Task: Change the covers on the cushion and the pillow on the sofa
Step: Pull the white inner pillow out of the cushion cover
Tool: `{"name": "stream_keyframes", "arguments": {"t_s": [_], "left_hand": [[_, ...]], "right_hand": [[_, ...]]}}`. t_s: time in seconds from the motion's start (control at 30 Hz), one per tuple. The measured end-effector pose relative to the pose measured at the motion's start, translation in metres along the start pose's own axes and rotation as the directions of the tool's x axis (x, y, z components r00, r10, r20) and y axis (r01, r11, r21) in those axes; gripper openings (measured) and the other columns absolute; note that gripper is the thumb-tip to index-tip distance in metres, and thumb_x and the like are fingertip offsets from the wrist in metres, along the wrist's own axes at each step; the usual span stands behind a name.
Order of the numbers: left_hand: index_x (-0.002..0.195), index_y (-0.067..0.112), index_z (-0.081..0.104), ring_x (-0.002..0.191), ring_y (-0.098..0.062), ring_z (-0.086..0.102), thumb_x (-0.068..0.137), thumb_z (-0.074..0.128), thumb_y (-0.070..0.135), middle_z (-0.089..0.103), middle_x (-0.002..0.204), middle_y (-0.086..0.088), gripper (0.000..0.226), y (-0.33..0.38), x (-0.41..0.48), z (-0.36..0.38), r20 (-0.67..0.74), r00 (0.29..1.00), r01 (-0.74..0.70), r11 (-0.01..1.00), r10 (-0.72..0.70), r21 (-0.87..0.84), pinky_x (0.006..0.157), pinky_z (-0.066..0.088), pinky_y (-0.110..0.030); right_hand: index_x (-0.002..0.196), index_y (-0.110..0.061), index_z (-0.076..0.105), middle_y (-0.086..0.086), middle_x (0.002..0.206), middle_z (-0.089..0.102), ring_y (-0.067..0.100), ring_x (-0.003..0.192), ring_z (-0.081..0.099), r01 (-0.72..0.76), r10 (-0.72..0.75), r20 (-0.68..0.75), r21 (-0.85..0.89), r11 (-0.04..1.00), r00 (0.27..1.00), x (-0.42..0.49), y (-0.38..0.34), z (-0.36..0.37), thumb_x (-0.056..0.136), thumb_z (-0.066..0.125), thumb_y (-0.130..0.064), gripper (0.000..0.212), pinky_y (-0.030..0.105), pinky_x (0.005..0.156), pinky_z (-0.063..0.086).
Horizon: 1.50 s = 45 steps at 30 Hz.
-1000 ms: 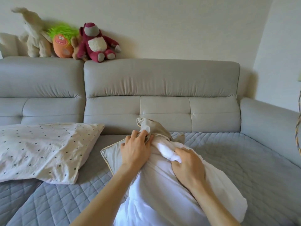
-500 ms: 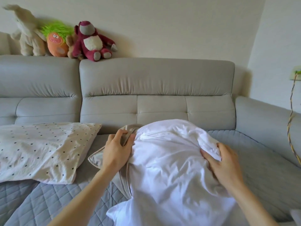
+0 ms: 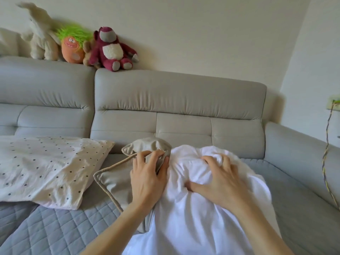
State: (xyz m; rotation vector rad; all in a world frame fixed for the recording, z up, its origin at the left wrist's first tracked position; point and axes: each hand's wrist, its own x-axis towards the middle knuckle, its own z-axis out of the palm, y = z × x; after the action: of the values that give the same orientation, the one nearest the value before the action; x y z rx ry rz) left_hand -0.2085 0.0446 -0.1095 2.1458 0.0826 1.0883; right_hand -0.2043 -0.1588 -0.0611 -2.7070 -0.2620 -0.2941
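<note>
I have the left hand (image 3: 147,179) clamped on the bunched mouth of the beige cover (image 3: 114,181), right where it meets the white cushion (image 3: 198,221). The right hand (image 3: 220,179) is just beside it, fingers curled into the white fabric and gripping a fold. The two hands are close together but not touching.

The cushion lies on the middle of the sofa seat (image 3: 55,229), its far end up near the foot of the backrest (image 3: 180,96) and its near end running out of my view at the bottom. The dotted pillow (image 3: 47,168) lies toward the left end of the seat, its near corner just beside the cover. On the right, bare quilted seat runs to the armrest (image 3: 294,144). Plush toys (image 3: 108,50) sit on top of the backrest at its left end.
</note>
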Motion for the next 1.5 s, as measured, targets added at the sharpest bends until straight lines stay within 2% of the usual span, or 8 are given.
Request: {"name": "stream_keyframes", "arguments": {"t_s": [0.17, 0.6, 0.83, 0.97, 1.07, 1.17, 1.37, 1.5], "left_hand": [[0.113, 0.037, 0.055, 0.112, -0.025, 0.045, 0.096, 0.047, 0.052, 0.045, 0.120, 0.003, 0.024, -0.014, -0.005, 0.005, 0.067, 0.997, 0.036, 0.986, -0.047, 0.164, 0.080, 0.046, -0.044], [0.120, 0.032, 0.048, 0.093, -0.035, 0.056, 0.094, 0.052, 0.024, 0.040, 0.113, -0.004, 0.027, -0.055, 0.018, -0.001, 0.096, 0.961, 0.220, 0.927, -0.259, 0.305, 0.068, 0.049, -0.041], [0.149, 0.037, 0.034, 0.143, -0.038, 0.029, 0.078, 0.010, 0.081, 0.035, 0.156, -0.010, 0.087, -0.073, 0.017, 0.020, 0.622, 0.504, 0.250, 0.791, -0.599, 0.559, 0.116, 0.024, -0.047], [0.140, 0.044, 0.041, 0.149, -0.032, 0.007, 0.089, 0.017, 0.071, 0.016, 0.163, -0.005, 0.062, -0.025, 0.017, 0.012, 0.500, 0.683, 0.367, 0.842, -0.532, 0.396, 0.116, 0.013, -0.051], [0.110, 0.039, 0.061, 0.134, -0.020, 0.038, 0.085, 0.022, 0.080, 0.053, 0.135, 0.008, 0.061, 0.007, 0.001, -0.006, 0.412, 0.871, 0.300, 0.954, -0.267, -0.015, 0.108, 0.032, -0.042], [0.142, 0.044, 0.039, 0.135, -0.001, 0.036, 0.067, 0.045, 0.091, 0.044, 0.143, 0.022, 0.088, 0.036, -0.028, -0.017, 0.527, 0.845, 0.289, 0.909, -0.094, -0.301, 0.113, 0.031, -0.034], [0.151, 0.046, 0.011, 0.136, -0.002, 0.033, 0.059, 0.073, 0.079, 0.033, 0.148, 0.020, 0.116, 0.033, -0.065, 0.008, 0.450, 0.883, 0.249, 0.946, -0.134, -0.207, 0.107, 0.037, -0.034], [0.145, 0.036, 0.033, 0.125, -0.014, 0.046, 0.079, 0.071, 0.056, 0.048, 0.127, 0.018, 0.079, 0.012, -0.073, 0.021, 0.324, 0.903, 0.342, 0.928, -0.281, -0.148, 0.087, 0.037, -0.031]], "right_hand": [[0.087, -0.030, 0.048, -0.004, 0.100, 0.036, 0.030, 0.104, 0.048, 0.058, -0.047, -0.179, 0.057, 0.997, 0.983, 0.005, 0.003, 0.033, 0.075, 0.069, -0.037, 0.026, 0.031, 0.076, 0.032], [0.057, -0.026, 0.023, -0.002, 0.063, 0.036, 0.027, 0.056, 0.037, 0.078, 0.065, -0.571, 0.223, 0.972, 0.818, 0.002, 0.057, -0.012, 0.073, 0.065, 0.000, 0.052, 0.026, 0.047, 0.018], [0.056, -0.023, 0.029, -0.007, 0.063, 0.034, 0.007, 0.051, 0.033, 0.029, 0.122, -0.578, 0.245, 0.969, 0.807, -0.009, 0.077, -0.010, 0.076, 0.067, -0.001, 0.048, 0.024, 0.046, 0.015], [0.057, -0.018, 0.034, -0.007, 0.066, 0.037, 0.007, 0.053, 0.037, 0.002, 0.153, -0.576, 0.259, 0.966, 0.803, -0.009, 0.083, -0.004, 0.078, 0.066, -0.004, 0.040, 0.025, 0.046, 0.017], [0.057, -0.022, 0.031, -0.005, 0.067, 0.038, 0.006, 0.055, 0.038, -0.003, 0.175, -0.584, 0.284, 0.959, 0.793, -0.009, 0.084, -0.001, 0.079, 0.064, -0.007, 0.042, 0.025, 0.047, 0.017], [0.059, -0.023, 0.031, -0.003, 0.071, 0.041, 0.007, 0.057, 0.038, -0.005, 0.181, -0.571, 0.297, 0.955, 0.801, -0.008, 0.081, 0.001, 0.081, 0.062, -0.010, 0.040, 0.025, 0.048, 0.020], [0.088, -0.029, 0.053, 0.001, 0.102, 0.053, 0.017, 0.087, 0.053, 0.009, 0.166, -0.414, 0.388, 0.922, 0.895, -0.015, 0.078, -0.005, 0.081, 0.064, -0.035, 0.014, 0.022, 0.063, 0.035], [0.142, -0.040, 0.037, 0.006, 0.157, 0.026, 0.031, 0.146, 0.021, -0.048, 0.037, -0.550, -0.005, 0.999, 0.834, -0.052, 0.096, -0.005, 0.073, 0.047, -0.083, 0.082, 0.052, 0.110, 0.024]]}}
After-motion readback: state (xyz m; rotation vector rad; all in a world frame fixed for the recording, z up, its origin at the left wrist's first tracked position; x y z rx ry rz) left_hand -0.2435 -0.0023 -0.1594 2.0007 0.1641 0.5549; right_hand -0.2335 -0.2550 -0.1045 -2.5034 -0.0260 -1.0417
